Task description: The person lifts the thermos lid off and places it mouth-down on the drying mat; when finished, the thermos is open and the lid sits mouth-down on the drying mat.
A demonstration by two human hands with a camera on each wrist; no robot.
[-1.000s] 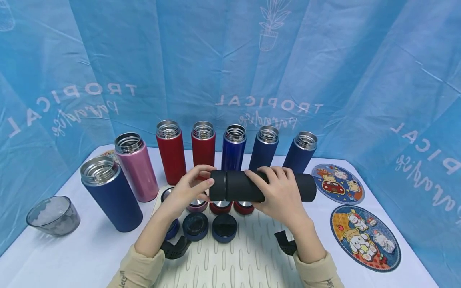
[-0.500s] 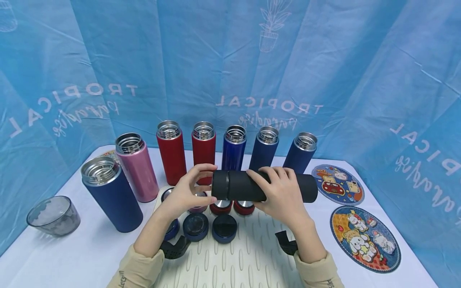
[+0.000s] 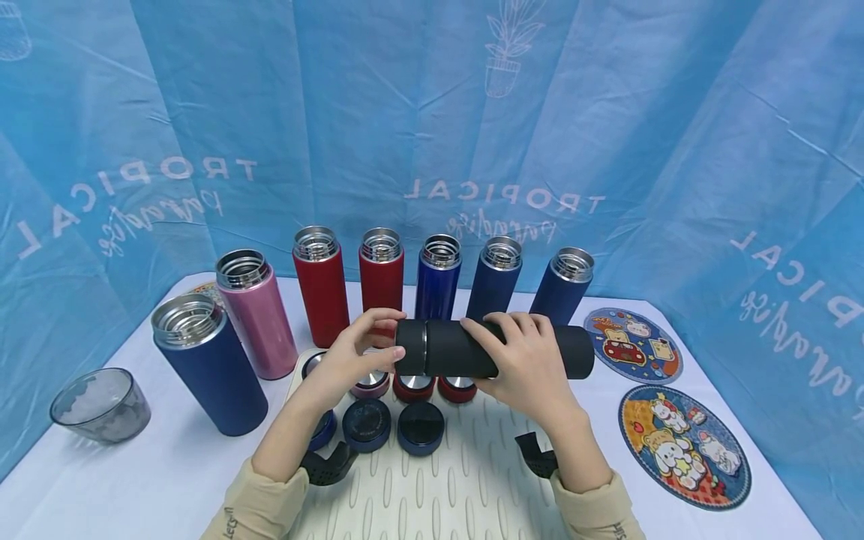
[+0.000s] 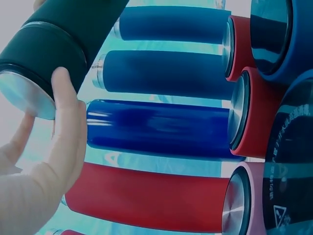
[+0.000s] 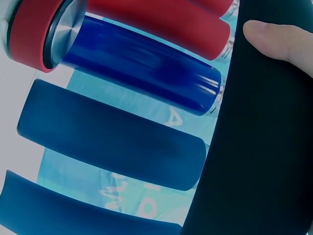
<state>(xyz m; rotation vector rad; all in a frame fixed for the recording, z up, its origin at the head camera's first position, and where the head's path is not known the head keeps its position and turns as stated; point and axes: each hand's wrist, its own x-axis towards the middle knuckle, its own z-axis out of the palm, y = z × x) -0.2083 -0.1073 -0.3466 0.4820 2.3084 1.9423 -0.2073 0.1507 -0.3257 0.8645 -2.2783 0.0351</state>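
A black thermos bottle lies sideways in the air, above the pale ribbed mat. My right hand grips its body from above, with the thumb along the black side. At the left end, my left hand holds the black lid between thumb and fingers. A thin silver line runs between lid and body. The left wrist view shows the lid's silver end face with fingertips at its rim. Below the bottle, red-rimmed lids and dark blue lids sit on the mat.
Behind stand lidless bottles: red, glossy blue and dark blue. A pink bottle and a wide navy bottle stand left, beside a grey glass bowl. Round cartoon coasters lie right.
My left thumb drops to the lid's lower edge, then rises back onto its side as the fingers shift around it. The right hand and bottle stay nearly still.
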